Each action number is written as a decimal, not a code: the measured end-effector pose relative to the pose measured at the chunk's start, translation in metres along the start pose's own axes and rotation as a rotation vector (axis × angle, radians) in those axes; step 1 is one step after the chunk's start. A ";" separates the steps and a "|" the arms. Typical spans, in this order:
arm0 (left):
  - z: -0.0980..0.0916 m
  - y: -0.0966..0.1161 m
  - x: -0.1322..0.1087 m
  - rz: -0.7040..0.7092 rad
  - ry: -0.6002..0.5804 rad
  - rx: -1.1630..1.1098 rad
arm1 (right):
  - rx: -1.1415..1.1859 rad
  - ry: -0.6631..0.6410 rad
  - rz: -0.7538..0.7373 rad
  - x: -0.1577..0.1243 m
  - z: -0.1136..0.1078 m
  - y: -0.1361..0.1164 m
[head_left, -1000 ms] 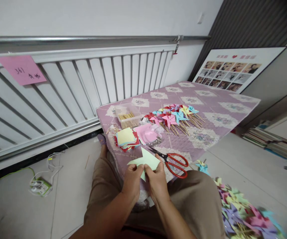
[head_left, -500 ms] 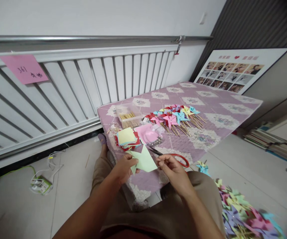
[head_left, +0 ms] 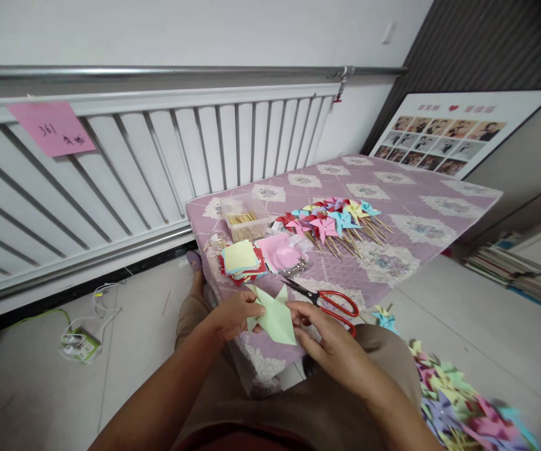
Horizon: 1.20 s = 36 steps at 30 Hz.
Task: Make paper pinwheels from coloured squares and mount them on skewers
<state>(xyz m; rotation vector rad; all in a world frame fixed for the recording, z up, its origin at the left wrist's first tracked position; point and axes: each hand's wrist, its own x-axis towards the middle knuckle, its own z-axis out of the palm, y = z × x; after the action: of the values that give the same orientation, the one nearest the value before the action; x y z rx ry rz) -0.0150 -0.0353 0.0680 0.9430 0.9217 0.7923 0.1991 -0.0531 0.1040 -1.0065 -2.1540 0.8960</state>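
A pale green cut paper square [head_left: 274,316] is held over the near edge of the table between both hands. My left hand [head_left: 233,314] pinches its left side. My right hand [head_left: 324,335] grips its right side with fingers curled. Red-handled scissors [head_left: 331,302] lie on the purple cloth just beyond my right hand. A stack of coloured paper squares [head_left: 241,260] sits just past my left hand.
The purple quilted table [head_left: 406,207] carries a clear box of wooden sticks [head_left: 243,222], a pink dish [head_left: 282,254] and a row of finished paper pinwheels [head_left: 334,219]. More pinwheels [head_left: 458,401] lie heaped on the floor at right. A white radiator [head_left: 134,169] and a power strip [head_left: 80,344] are at left.
Both hands rose from my lap to the table edge with the green paper. My right hand let go half a second ago and now grips the paper's right side again.
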 end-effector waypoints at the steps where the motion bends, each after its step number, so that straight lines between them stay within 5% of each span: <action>1: 0.000 0.001 -0.001 -0.008 0.004 0.020 | -0.009 -0.017 -0.009 0.000 0.000 -0.001; 13: 0.008 0.001 -0.001 0.004 0.066 0.188 | -0.010 -0.131 0.017 0.003 -0.003 0.002; 36: 0.019 -0.004 0.000 0.053 0.149 0.291 | -0.050 0.166 0.168 0.015 0.028 0.014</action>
<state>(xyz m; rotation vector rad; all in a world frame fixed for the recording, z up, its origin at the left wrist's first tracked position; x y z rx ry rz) 0.0030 -0.0432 0.0696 1.1773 1.1679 0.7942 0.1762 -0.0426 0.0801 -1.2565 -1.9845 0.8078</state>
